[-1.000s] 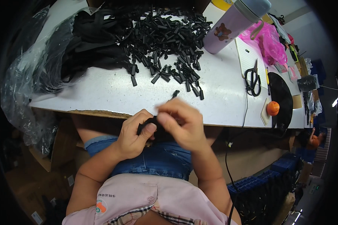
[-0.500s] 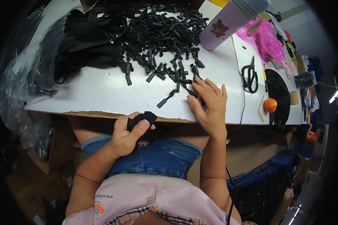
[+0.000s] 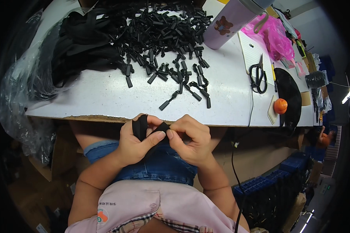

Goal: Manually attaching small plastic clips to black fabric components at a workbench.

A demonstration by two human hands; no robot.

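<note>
Head view: black strap (image 3: 140,127) between both hands

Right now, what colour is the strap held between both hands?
Black, seen in the head view: the strap is pinched between the left hand and right hand.

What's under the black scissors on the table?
The black scissors lie on a white notepad that rests on the table. What lies beneath the pad is hidden.

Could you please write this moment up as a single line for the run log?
left hand: holds black strap | right hand: pinches strap end | place: below white table edge | on table: black clips pile
</note>
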